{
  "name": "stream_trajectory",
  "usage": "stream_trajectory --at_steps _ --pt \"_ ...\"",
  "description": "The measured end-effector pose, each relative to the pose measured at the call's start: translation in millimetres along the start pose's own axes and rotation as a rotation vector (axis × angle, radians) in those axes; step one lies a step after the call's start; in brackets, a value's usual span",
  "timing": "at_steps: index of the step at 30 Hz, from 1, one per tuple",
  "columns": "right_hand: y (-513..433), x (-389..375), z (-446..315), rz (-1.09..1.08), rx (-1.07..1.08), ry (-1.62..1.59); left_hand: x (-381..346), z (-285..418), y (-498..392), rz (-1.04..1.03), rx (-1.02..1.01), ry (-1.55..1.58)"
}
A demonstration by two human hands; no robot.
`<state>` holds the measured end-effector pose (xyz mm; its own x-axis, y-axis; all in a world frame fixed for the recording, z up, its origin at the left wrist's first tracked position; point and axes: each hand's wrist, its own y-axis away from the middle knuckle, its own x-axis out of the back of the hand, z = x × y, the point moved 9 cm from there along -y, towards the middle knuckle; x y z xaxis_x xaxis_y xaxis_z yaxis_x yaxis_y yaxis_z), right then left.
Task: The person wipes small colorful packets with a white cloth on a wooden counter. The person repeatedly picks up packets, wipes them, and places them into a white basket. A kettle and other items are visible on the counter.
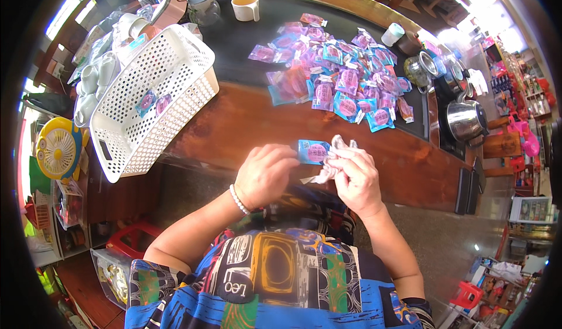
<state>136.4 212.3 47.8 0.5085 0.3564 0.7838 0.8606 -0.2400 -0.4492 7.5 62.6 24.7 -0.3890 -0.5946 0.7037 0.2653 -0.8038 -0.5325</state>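
My right hand [358,175] holds a crumpled whitish cloth [327,171] and one end of a small blue packet [312,152] with a pink oval, above the table's front edge. Just left of the packet is my left hand [265,173], blurred, its fingers bent; whether they touch the packet cannot be told. Many purple, pink and blue packets [348,81] lie heaped on the dark tabletop beyond. To the left a tilted white perforated plastic basket [175,105] has two packets [154,104] inside.
A cream mug [246,7] stands at the back. White cups [90,80] sit left of the basket, beside a yellow and blue fan [58,149]. On the right are a steel pot [466,120], a glass teapot [417,70] and a white lidded cup [392,34].
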Motion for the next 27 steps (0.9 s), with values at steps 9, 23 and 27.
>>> stream_trajectory --at_steps 9,23,27 --pt "-4.4 -15.0 -16.6 -0.007 0.084 -0.130 5.8 -5.3 -4.3 0.014 0.070 0.072" --pt "40.0 26.1 25.4 0.208 -0.104 -0.037 -66.0 19.7 -89.2 -0.296 0.014 -0.223" --pt "42.3 27.8 30.9 0.235 -0.123 -0.091 -69.8 23.0 -103.0 -0.461 0.006 -0.253"
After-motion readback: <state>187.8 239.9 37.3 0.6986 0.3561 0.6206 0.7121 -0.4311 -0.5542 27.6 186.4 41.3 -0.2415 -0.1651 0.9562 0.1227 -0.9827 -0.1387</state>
